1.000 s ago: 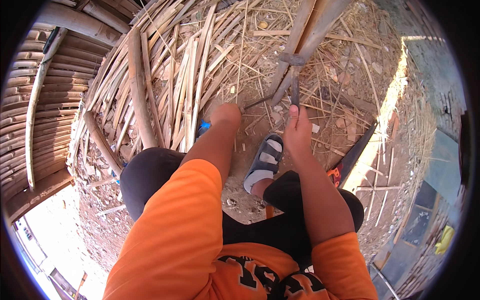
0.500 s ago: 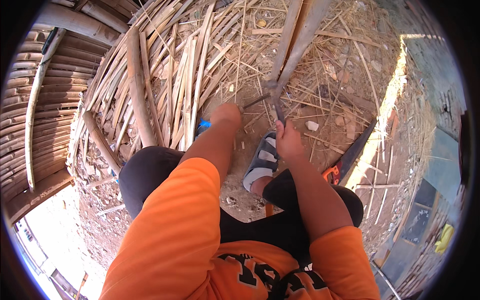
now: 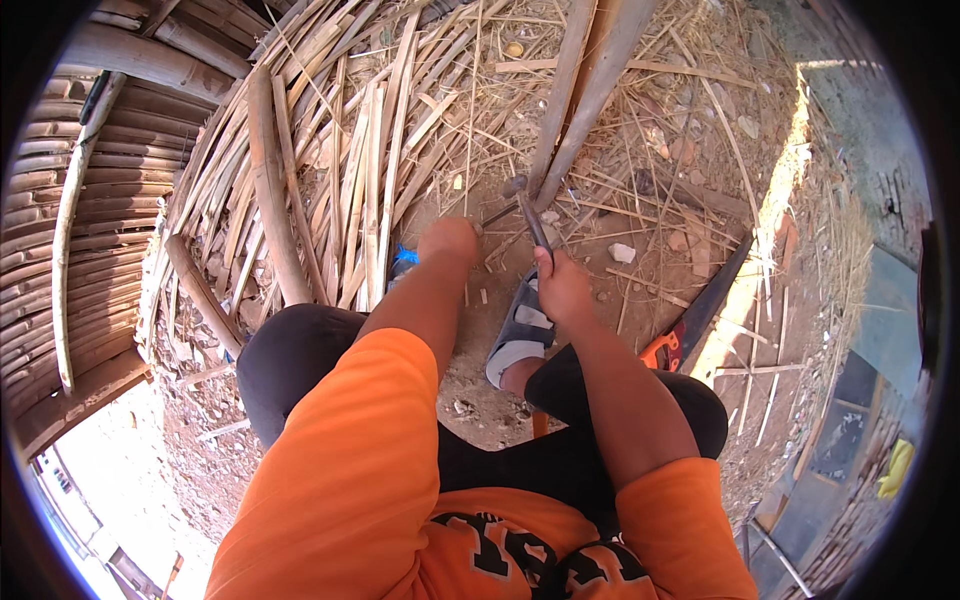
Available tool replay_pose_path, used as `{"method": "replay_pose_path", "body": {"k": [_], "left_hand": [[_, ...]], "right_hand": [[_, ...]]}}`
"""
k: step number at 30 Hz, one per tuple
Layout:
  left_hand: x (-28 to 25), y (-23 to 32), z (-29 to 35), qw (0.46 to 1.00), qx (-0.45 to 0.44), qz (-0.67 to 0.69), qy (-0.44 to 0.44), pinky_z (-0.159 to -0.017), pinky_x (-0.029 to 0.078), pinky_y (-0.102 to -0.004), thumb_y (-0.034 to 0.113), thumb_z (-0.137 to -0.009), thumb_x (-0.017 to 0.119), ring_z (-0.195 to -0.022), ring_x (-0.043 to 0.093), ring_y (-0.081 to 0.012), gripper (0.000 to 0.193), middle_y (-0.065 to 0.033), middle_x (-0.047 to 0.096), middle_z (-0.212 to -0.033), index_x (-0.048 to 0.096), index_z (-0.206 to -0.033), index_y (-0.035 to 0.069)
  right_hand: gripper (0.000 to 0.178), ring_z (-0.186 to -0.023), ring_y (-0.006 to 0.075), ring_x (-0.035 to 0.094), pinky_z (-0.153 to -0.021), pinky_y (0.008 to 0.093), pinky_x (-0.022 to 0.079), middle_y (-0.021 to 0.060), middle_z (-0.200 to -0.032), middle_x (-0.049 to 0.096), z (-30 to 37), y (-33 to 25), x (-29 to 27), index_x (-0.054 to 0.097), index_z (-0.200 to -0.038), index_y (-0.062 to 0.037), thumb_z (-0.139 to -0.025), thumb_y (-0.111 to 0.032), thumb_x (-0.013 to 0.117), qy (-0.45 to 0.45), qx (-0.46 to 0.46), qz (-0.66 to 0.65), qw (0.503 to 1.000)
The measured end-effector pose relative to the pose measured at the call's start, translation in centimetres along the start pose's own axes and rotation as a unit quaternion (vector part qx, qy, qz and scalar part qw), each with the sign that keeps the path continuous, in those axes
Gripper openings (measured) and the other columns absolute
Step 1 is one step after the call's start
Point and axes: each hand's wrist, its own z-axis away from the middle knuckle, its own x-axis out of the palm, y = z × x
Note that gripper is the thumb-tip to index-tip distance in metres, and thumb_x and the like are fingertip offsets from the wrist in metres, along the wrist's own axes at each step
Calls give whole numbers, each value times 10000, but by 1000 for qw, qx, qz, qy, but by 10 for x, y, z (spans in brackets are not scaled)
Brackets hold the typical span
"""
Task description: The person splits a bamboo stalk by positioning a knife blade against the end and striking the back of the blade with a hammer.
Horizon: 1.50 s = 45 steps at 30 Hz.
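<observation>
- Hammer [image 3: 537, 225], upper middle of the head view: its head points to the upper left, its handle slants down to the right hand [image 3: 566, 288].
- Right hand, just right of the frame's centre: fingers clamped around the lower end of the handle, thumb lying along it.
- Left hand [image 3: 447, 242], left of the centre: a fist, fingers curled together on one end of a dark metal rod [image 3: 498, 214].
- Rod, upper middle: it runs up and right from the fist to just below the hammer's head; whether the two touch, I cannot tell.
- Split pole [image 3: 604, 90], top middle: two long halves narrowing together toward the hammer, a gap between them higher up; whether the rod meets it is unclear.
- Wooden strips [image 3: 372, 190], upper left: a loose heap beyond the left hand.
- Saw [image 3: 708, 308], right of the centre: dark blade, orange handle, beside the right knee.
- Sandal [image 3: 527, 325], centre: on a foot, below the right hand.
</observation>
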Motion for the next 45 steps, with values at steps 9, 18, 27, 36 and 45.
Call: {"method": "replay_pose_path", "body": {"k": [9,18,27,36,45], "left_hand": [[-9,17,7,999,0,-33,-38,-954,578,-422,200,-989,556,-1178,688,-319,294,-130,718,-1258,747,-1184,92],[-3,4,2,1000,-2,-12,-27,-964,564,-452,156,-931,609,-1141,695,-360,275,-192,716,-1225,751,-1149,66],[1,-3,-1,1000,1,2,-20,-965,558,-450,283,-973,611,-1135,691,-362,313,-207,724,-1178,742,-1142,54],[8,-9,-9,1000,7,-3,-17,-959,559,-463,273,-963,616,-1132,691,-365,316,-203,721,-1191,735,-1164,61],[20,-21,-5,1000,11,-21,4,-932,568,-471,181,-928,627,-1085,702,-388,253,-227,727,-1130,709,-1129,50]], "right_hand": [[468,-807,534,630,-687,587,467,312,-815,649,12,25,6,559,-981,26,-1080,-420,460,-19,-1,40,999],[503,-826,529,653,-716,585,492,291,-816,675,5,-18,-27,584,-1009,13,-1064,-473,467,42,3,-52,998],[610,-750,394,659,-772,510,533,230,-809,664,-23,-4,-103,633,-996,16,-1054,-559,434,-117,87,-91,985],[616,-662,285,576,-665,432,466,144,-722,583,-101,43,-179,603,-907,26,-1059,-551,453,101,54,-98,989],[559,-910,516,656,-831,562,500,307,-894,670,-78,67,-63,640,-1011,10,-1066,-509,439,64,36,1,997]]}}
